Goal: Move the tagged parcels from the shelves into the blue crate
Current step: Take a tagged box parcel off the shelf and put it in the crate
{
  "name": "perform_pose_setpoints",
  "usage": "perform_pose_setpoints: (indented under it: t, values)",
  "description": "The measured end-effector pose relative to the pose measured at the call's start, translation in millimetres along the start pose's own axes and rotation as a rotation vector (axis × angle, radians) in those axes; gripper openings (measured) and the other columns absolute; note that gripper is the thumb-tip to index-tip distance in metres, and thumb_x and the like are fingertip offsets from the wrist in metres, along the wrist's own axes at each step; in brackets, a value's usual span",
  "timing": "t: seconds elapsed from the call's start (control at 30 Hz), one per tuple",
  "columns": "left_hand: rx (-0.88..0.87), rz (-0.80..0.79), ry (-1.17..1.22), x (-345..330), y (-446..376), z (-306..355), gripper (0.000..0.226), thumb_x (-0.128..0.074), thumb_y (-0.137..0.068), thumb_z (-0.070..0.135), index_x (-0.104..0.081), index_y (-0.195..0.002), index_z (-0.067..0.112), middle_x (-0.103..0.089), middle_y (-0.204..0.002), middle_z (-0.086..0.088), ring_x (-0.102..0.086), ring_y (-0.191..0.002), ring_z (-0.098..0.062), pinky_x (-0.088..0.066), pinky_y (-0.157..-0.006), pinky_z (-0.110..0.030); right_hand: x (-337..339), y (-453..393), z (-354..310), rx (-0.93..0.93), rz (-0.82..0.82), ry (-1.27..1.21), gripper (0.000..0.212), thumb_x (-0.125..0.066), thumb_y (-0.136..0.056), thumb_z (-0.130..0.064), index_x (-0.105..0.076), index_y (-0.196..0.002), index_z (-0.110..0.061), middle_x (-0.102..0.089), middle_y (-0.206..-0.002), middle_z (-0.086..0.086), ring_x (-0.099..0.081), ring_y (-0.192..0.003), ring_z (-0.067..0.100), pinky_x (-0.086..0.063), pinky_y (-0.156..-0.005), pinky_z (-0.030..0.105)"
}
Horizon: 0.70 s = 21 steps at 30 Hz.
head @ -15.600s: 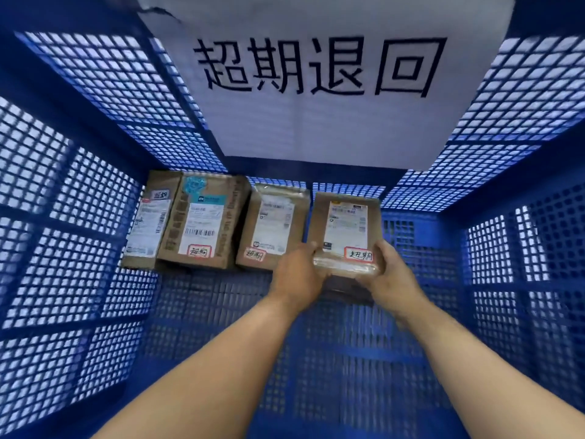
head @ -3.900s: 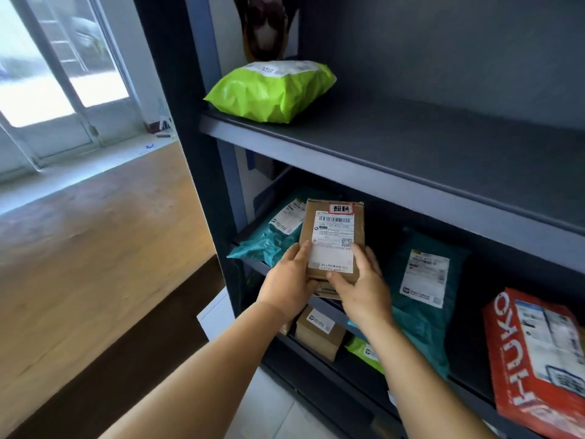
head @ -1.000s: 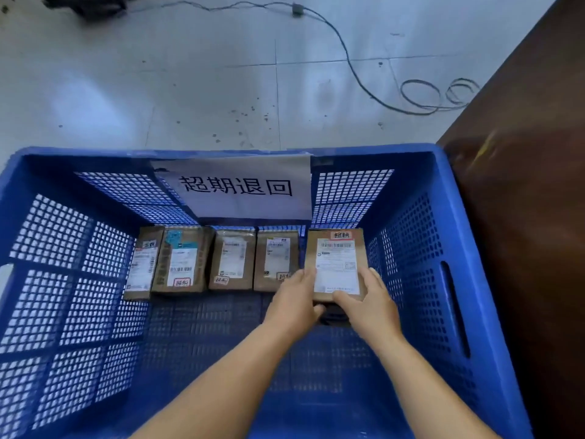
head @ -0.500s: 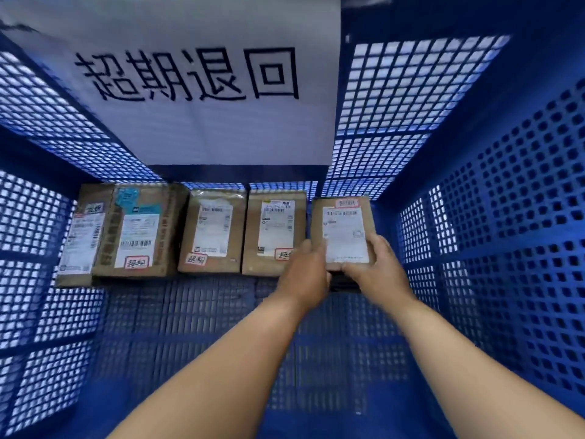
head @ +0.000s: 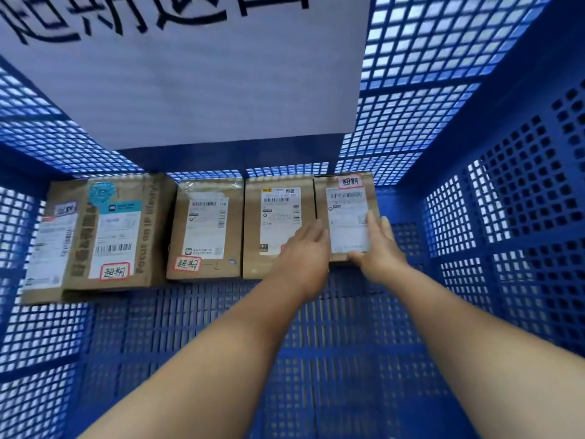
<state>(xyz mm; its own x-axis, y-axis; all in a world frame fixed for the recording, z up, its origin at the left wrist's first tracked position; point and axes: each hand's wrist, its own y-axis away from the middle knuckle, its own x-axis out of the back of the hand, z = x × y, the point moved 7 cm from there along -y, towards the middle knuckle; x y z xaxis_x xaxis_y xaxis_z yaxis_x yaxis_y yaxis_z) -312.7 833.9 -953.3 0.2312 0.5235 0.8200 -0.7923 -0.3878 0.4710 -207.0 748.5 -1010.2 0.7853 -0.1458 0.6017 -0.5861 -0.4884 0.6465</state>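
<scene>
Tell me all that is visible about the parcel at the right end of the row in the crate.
The rightmost parcel is a small brown cardboard box, last in the row along the far wall of the blue crate. It lies flat, label up: a white shipping label with a barcode, and above it a red-edged tag with handwriting. Its left edge sits against the neighbouring parcel. The left hand lies at its left edge, and the right hand rests on its near right corner, fingers straight.
</scene>
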Motion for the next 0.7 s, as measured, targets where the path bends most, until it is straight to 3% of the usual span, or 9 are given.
perform_pose_setpoints:
  t: [0.1, 0.27, 0.37, 0.5, 0.7]
  values:
    - [0.028, -0.009, -0.042, 5, 0, -8, 0.076, -0.057, -0.092, 0.012, -0.011, -0.152, 0.007, -0.003, -0.16, -0.01, -0.004, -0.147, -0.025, -0.01, -0.119, -0.033, 1, -7, -4, -0.005, -0.005, 0.028, 0.095, -0.067, -0.088, -0.02, 0.003, -0.152, -0.034, 0.015, -0.16, -0.002, -0.016, -0.145, 0.027, -0.033, -0.111, 0.041]
    - [0.055, 0.039, 0.023, 24, 18, 3, 0.073, -0.055, -0.093, 0.015, -0.012, -0.152, 0.01, -0.011, -0.159, -0.009, -0.01, -0.146, -0.025, -0.014, -0.119, -0.035, 18, 19, -10, -0.022, 0.025, 0.105, 0.095, -0.067, -0.086, -0.035, 0.001, -0.152, -0.03, 0.016, -0.159, -0.002, -0.002, -0.148, 0.026, -0.022, -0.116, 0.046]
    - [0.088, 0.063, 0.094, 49, 40, 16, 0.066, -0.055, -0.092, 0.018, -0.022, -0.148, 0.012, -0.023, -0.154, -0.006, -0.021, -0.142, -0.026, -0.024, -0.115, -0.036, 38, 63, -32, 0.077, 0.068, 0.185, 0.091, -0.062, -0.088, -0.04, 0.001, -0.152, -0.028, 0.013, -0.16, -0.002, 0.004, -0.148, 0.023, -0.016, -0.115, 0.044]
    - [0.165, 0.023, 0.096, 97, 84, 41, 0.072, -0.051, -0.096, 0.023, -0.008, -0.153, 0.013, -0.006, -0.161, -0.005, -0.006, -0.147, -0.022, -0.014, -0.117, -0.034, 75, 129, -65, 0.146, 0.089, 0.283, 0.085, -0.057, -0.091, -0.039, 0.0, -0.152, -0.026, 0.011, -0.161, -0.003, 0.006, -0.148, 0.021, -0.011, -0.117, 0.042]
    - [0.212, 0.108, 0.009, 190, 161, 87, 0.072, -0.05, -0.095, 0.029, -0.009, -0.152, 0.013, -0.011, -0.16, -0.004, -0.013, -0.146, -0.021, -0.018, -0.118, -0.034, 153, 232, -121, 0.214, 0.122, 0.393, 0.083, -0.052, -0.094, -0.039, 0.002, -0.153, -0.019, 0.012, -0.16, -0.002, 0.008, -0.148, 0.019, -0.005, -0.119, 0.04]
